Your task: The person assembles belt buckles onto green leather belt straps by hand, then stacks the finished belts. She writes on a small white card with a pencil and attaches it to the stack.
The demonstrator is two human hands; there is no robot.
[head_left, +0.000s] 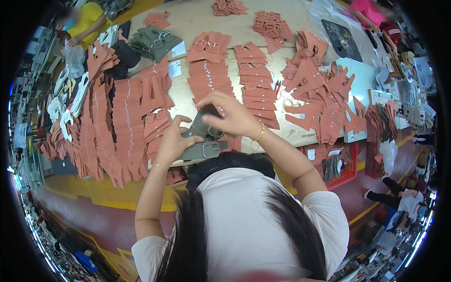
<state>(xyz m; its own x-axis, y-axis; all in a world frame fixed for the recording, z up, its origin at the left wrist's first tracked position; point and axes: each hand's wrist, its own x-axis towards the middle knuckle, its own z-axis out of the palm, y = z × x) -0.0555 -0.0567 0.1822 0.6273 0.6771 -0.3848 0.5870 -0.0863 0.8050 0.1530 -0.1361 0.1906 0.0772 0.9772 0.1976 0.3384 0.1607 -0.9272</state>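
At the table's near edge my left hand is closed on a small bundle of dark green leather buckle straps, its thumb and fingers around the left side. My right hand bends over the upper end of the same straps, fingers curled on them and partly hiding them. A thin yellowish band or cord crosses the bundle between my hands. Just below, close to my body, lies a green strap with a covered square buckle. How many pieces the bundle holds is hidden by my fingers.
Long overlapping rows of reddish-brown leather pieces fill the left side, with another stack ahead and a loose pile at right. Green buckle straps lie far left. A red basket stands below right. Other people work across the table.
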